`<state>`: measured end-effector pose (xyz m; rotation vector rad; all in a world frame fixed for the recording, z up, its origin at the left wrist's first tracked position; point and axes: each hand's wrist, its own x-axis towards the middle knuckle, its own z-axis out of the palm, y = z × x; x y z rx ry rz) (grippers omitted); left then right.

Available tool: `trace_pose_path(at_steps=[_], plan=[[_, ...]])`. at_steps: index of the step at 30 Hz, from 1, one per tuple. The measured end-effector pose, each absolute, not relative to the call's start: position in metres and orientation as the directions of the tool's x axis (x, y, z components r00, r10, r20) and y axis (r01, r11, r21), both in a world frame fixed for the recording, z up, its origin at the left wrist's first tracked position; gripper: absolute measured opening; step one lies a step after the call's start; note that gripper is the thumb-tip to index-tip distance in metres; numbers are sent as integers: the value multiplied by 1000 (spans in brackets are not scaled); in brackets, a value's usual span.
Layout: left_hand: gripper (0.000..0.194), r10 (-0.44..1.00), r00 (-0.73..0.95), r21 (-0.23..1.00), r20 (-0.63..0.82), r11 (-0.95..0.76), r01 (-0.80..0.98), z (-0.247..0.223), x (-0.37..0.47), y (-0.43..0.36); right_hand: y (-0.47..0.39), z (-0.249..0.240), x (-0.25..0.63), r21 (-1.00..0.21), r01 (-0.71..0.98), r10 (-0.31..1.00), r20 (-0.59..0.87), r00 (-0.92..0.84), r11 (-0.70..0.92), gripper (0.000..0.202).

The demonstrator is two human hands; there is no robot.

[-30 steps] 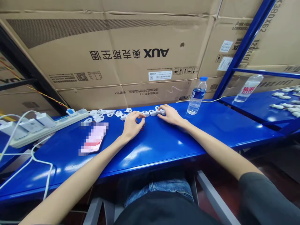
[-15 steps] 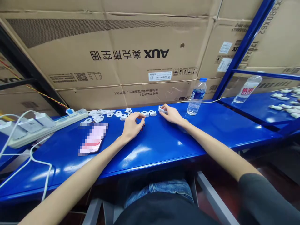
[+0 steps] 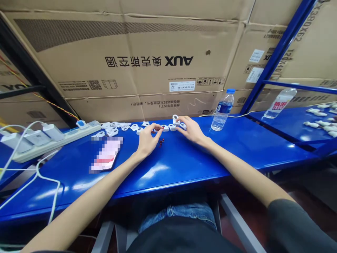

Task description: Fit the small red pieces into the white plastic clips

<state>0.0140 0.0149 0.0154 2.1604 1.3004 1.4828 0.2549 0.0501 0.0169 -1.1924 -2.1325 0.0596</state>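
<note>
My right hand [image 3: 193, 129] pinches a white plastic ring-shaped piece [image 3: 175, 118], raised a little above the table with its round hole showing. Facing it, my left hand [image 3: 147, 141] has thumb and index finger pressed together on a small red piece [image 3: 162, 128], too tiny to make out in full. Below the left fingertips lie a few small red and black pieces [image 3: 161, 142] on the blue table. Similar white pieces [image 3: 172, 127] stand in a row behind and between the hands. More white pieces [image 3: 112, 130] lie in a loose cluster to the left.
A phone [image 3: 107, 154], partly pixelated, lies left of my left forearm. A power strip [image 3: 63, 140] with chargers and white cables occupies the left side. A water bottle [image 3: 222, 110] stands at right, another bottle [image 3: 280, 103] beyond the blue frame post [image 3: 279, 52]. Cardboard boxes [image 3: 147, 38] form the back.
My right hand has lifted the white ring-shaped piece and brought it left, closer to my left hand. The red and black pieces below my left hand now show more fully.
</note>
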Motion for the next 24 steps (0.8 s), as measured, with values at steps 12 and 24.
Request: trace_pose_path(at_steps=[12,24], plan=[[10,753,145,559,642,-589,583,12,14,17,28,9,228,-274,652,673,542,-502,707,53],[13,782,93,614,617,-552,564,14,15,16,22,16,227,-180,664,637,542,-549,726,49]])
